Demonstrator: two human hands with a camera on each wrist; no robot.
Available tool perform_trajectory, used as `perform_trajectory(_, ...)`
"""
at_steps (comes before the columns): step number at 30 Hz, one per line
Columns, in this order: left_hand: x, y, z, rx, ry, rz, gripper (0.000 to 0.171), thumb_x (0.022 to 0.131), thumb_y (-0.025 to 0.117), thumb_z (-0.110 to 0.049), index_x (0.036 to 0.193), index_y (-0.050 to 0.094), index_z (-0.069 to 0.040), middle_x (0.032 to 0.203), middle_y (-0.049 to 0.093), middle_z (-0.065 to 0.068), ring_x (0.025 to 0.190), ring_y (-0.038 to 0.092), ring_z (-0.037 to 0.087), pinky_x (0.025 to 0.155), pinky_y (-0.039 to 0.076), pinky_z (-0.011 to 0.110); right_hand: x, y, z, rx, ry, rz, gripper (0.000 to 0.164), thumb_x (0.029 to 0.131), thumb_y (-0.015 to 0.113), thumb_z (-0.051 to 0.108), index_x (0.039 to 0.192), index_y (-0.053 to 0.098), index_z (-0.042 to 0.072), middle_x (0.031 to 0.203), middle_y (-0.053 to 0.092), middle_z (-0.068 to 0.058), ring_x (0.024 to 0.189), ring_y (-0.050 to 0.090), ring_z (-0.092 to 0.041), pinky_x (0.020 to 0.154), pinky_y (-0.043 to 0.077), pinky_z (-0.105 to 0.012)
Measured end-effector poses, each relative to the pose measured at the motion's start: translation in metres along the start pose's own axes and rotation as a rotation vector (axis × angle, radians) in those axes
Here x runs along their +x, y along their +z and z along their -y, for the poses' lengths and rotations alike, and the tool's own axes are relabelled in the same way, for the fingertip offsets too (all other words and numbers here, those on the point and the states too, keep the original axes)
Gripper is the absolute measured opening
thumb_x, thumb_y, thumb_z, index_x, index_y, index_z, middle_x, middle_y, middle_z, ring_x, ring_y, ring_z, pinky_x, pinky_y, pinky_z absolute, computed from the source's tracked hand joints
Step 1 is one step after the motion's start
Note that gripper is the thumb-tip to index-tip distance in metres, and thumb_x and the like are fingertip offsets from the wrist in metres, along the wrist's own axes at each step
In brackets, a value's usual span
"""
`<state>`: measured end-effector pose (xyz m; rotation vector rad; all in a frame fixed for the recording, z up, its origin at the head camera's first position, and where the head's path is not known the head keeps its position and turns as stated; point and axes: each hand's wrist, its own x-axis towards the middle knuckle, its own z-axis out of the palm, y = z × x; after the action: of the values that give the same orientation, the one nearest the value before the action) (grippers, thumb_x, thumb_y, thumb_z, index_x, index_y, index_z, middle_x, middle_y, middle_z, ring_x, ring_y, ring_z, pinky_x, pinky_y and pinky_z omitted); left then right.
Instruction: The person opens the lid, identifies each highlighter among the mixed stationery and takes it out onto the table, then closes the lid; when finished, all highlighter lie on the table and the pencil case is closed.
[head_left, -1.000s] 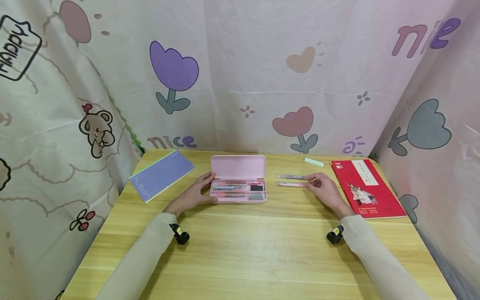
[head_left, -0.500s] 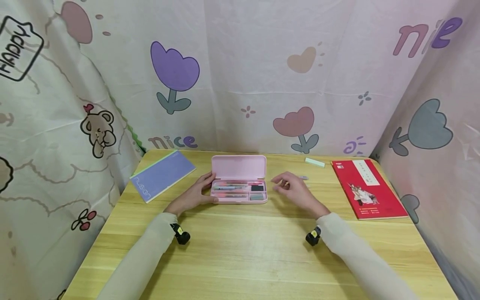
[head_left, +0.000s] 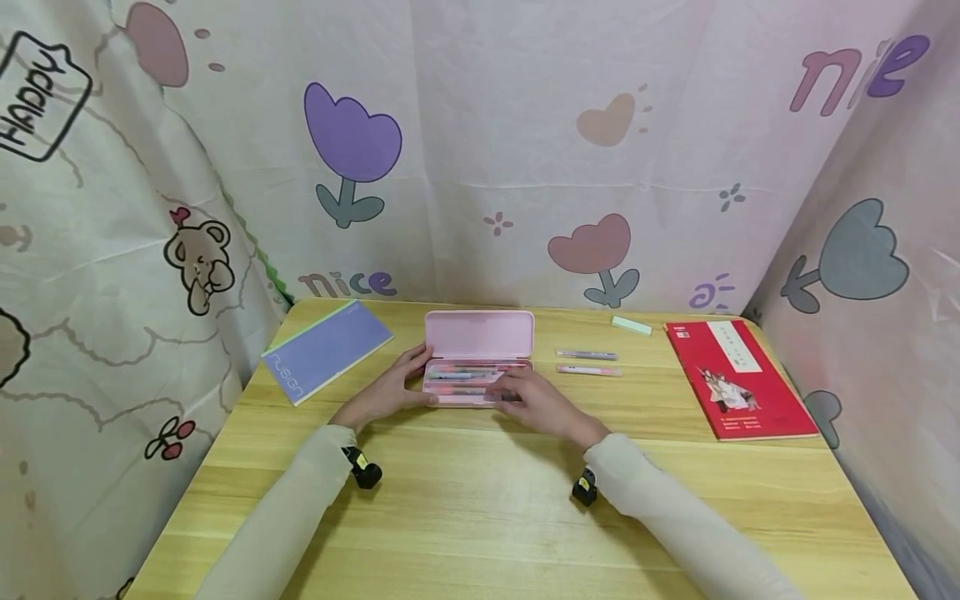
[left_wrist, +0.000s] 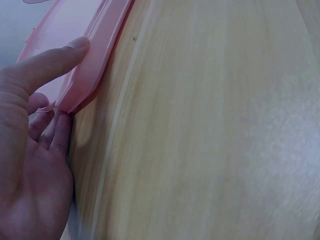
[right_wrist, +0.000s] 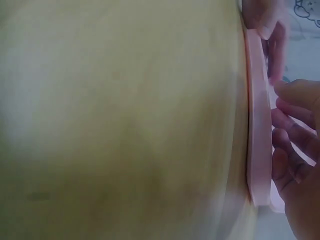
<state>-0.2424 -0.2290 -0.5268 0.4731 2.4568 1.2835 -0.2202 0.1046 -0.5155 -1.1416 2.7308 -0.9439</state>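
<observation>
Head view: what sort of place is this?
Likely a study desk, judging by the open pink pencil case, the red booklet and the blue notebook.

Pale yellowish-brown wooden table (head_left: 487,517) with streaked grain carried everything. Blue-violet notebook (head_left: 327,352) lay slantwise near far left corner. Pink pencil case (head_left: 480,335) sat near far edge, about midway across, lid raised. Just right of case, two pens well apart from red book: greyish-purple pen (head_left: 587,354) lay behind pink-and-white pen (head_left: 588,370), nearly parallel. Small pale green strip (head_left: 632,326) lay near far edge. Red book (head_left: 738,379), white panel on cover, lay flat at right.
</observation>
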Motion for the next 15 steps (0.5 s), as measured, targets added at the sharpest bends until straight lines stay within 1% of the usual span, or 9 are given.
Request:
perform_trajectory(3,0.0000,0.0003,0.0011,-0.007,0.005,0.000,0.111,0.093,0.088,-0.041,0.176,0.018,-0.019,0.186,0.003,0.004,0.169,0.018,0.037,0.136,0.009,0.065,0.0024,0.0027,0.0020,-0.063,-0.013,0.007,0.025,0.105,0.074,0.016,0.129,0.078,0.009,0.128,0.076,-0.006,0.122,0.068,-0.023,0.107,0.058,-0.043)
perform_trajectory(5,0.0003,0.0003,0.0013,-0.009,0.009,0.000,0.111,0.093,0.088,-0.040,0.176,0.018,-0.019,0.186,0.003,0.004,0.169,0.019,0.037,0.136,0.009,0.065,0.0032,0.0044,0.0019,-0.091,-0.017,0.005,0.024,0.105,0.073,0.017,0.128,0.079,0.010,0.126,0.076,-0.006,0.122,0.068,-0.024,0.109,0.058,-0.044)
perform_trajectory(7,0.0004,0.0005,0.0013,-0.011,0.011,0.000,0.111,0.093,0.088,-0.040,0.176,0.018,-0.020,0.186,0.004,0.004,0.169,0.019,0.037,0.136,0.010,0.066,0.0037,0.0061,0.0013,-0.112,-0.012,0.000,0.023,0.106,0.073,0.019,0.127,0.079,0.012,0.126,0.076,-0.004,0.127,0.067,-0.025,0.114,0.056,-0.045)
perform_trajectory(11,0.0003,0.0004,0.0012,-0.011,0.007,0.002,0.111,0.093,0.088,-0.041,0.176,0.018,-0.020,0.186,0.003,0.003,0.170,0.016,0.036,0.136,0.009,0.066,0.0038,0.0089,0.0007,-0.142,0.001,-0.022,0.020,0.106,0.073,0.019,0.124,0.080,0.015,0.127,0.076,-0.003,0.132,0.066,-0.026,0.118,0.053,-0.045)
perform_trajectory(15,0.0001,0.0001,0.0011,-0.011,0.007,0.006,0.111,0.094,0.088,-0.040,0.176,0.017,-0.019,0.186,0.002,0.004,0.169,0.018,0.037,0.136,0.009,0.064,0.0047,0.0101,0.0034,-0.174,0.007,-0.034,0.021,0.105,0.074,0.017,0.124,0.080,0.014,0.127,0.077,-0.005,0.127,0.068,-0.027,0.115,0.055,-0.046)
